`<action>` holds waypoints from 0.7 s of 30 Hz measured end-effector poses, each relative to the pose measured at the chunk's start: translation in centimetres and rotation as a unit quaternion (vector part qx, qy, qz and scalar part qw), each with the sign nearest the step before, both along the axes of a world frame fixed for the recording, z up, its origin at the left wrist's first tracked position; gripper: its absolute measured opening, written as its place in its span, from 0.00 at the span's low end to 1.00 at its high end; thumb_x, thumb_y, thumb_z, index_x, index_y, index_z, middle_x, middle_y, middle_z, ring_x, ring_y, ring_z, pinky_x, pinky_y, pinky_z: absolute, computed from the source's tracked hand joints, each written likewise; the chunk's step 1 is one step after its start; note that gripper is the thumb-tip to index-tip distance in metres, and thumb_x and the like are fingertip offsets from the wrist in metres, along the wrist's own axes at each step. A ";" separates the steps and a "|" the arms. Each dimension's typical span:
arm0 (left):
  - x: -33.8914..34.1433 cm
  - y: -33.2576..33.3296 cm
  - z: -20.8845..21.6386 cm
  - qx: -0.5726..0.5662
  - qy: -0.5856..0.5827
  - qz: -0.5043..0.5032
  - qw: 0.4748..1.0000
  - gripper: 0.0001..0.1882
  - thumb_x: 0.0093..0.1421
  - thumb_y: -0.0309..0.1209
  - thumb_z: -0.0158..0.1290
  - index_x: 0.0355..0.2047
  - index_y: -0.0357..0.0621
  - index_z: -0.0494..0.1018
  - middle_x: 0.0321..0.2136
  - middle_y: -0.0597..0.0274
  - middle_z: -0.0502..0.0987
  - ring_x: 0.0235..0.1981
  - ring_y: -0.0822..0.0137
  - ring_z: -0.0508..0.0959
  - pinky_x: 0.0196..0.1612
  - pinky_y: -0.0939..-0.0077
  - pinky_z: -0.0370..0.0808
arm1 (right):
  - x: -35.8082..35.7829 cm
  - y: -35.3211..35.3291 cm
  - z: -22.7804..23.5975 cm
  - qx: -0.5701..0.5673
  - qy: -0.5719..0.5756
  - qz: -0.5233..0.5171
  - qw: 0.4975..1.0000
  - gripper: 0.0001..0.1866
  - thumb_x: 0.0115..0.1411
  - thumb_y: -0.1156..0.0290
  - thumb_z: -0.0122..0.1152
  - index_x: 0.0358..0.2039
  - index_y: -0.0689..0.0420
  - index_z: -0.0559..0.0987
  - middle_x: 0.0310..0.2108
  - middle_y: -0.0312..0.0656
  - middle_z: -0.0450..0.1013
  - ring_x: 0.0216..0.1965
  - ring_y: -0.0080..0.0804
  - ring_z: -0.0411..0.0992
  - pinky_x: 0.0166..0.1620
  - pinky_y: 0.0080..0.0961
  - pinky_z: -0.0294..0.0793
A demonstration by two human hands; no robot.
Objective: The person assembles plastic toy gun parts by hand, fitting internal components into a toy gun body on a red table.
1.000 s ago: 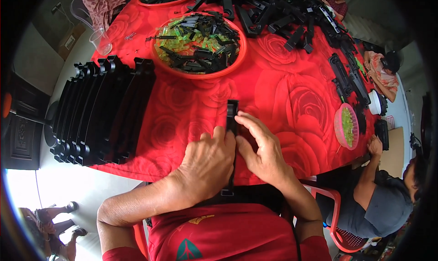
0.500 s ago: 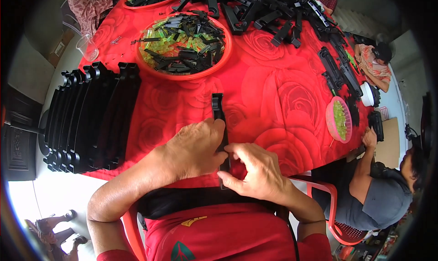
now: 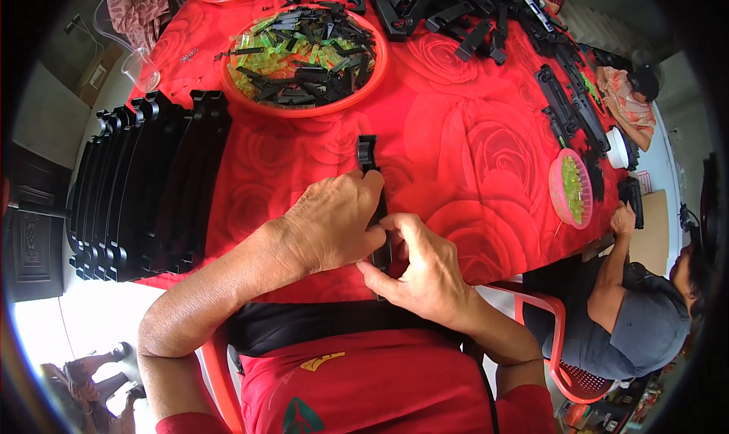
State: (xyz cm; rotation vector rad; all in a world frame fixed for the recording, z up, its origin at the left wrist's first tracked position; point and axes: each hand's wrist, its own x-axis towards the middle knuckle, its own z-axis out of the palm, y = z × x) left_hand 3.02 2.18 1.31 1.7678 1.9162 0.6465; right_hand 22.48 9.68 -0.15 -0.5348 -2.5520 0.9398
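Observation:
A long, narrow black plastic part (image 3: 367, 150) lies upright to my view on the red tablecloth, its notched far end pointing away from me. My left hand (image 3: 334, 220) is closed over its middle, covering much of it. Nearer to me, my right hand (image 3: 425, 271) grips the same part with thumb and index finger on it. The spot between the fingertips is mostly hidden. To the left stands a row of similar long black parts (image 3: 137, 191), packed side by side on the table edge.
Beyond my hands sits a red round tray (image 3: 382, 77) of yellow-green and small black pieces. Black parts (image 3: 456, 16) are heaped at the back. At right, a pink basket (image 3: 558, 195) holds yellow-green pieces; a co-worker (image 3: 645, 320) sits beside it. A clear cup (image 3: 142, 71) lies back left.
The view has shifted slightly, so the table things appear a little higher. Both my hands stay on the black part, with only small finger movement.

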 end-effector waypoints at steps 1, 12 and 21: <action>-0.1 0.1 -0.1 -0.004 -0.001 0.001 1.000 0.20 0.55 0.33 0.63 0.40 0.32 0.68 0.31 0.38 0.78 0.35 0.36 0.82 0.38 0.45 0.78 | -0.1 0.1 0.0 -0.022 -0.003 0.001 1.000 0.29 0.54 0.66 0.80 0.52 0.60 0.74 0.41 0.50 0.79 0.38 0.50 0.83 0.38 0.42 0.84; -0.5 0.4 -0.3 -0.029 -0.044 0.001 0.999 0.22 0.52 0.31 0.63 0.43 0.32 0.69 0.28 0.40 0.78 0.34 0.38 0.82 0.37 0.48 0.78 | -0.1 0.1 -0.2 -0.029 0.021 0.005 0.999 0.28 0.53 0.70 0.80 0.50 0.60 0.74 0.41 0.49 0.78 0.38 0.50 0.83 0.38 0.41 0.84; -0.2 0.0 0.3 -0.030 0.008 0.001 1.000 0.23 0.53 0.33 0.64 0.42 0.33 0.69 0.30 0.41 0.78 0.35 0.39 0.82 0.38 0.47 0.79 | 0.0 0.0 -0.2 -0.033 0.035 0.007 0.999 0.27 0.54 0.69 0.80 0.50 0.60 0.75 0.40 0.49 0.79 0.36 0.48 0.83 0.37 0.40 0.84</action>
